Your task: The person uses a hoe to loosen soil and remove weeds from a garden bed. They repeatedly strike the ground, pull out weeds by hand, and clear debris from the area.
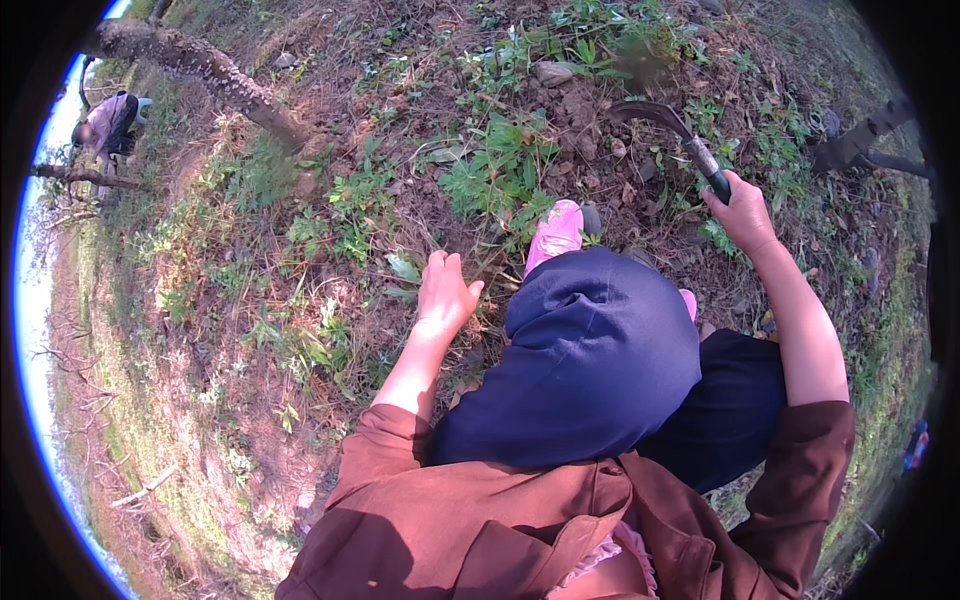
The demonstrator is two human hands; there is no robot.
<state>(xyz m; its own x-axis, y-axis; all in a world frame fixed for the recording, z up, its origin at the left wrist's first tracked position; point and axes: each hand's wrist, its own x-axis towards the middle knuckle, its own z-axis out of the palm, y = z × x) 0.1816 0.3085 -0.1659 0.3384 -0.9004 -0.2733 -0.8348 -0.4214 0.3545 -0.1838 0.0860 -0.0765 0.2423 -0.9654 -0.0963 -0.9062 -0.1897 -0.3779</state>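
My right hand (742, 214) grips the dark green handle of a sickle (703, 159). Its curved, dark blade (651, 112) points left, over bare soil and small stones. My left hand (448, 294) is lowered near the ground beside my knee, its back up and its thumb apart from the fingers; nothing shows in it. Close to its fingertips is a broad pale-green leaf (403, 268). A clump of leafy green weeds (499, 169) grows in front of my pink shoe (556, 229). The undersides of the left fingers are hidden.
A thick, rough-barked tree trunk (202, 67) rises at the upper left, and a darker branch (862, 139) at the right. Another person (112, 124) bends over in the distance at far left. A stone (553, 73) lies beyond the weeds. Dry grass and low plants cover the slope.
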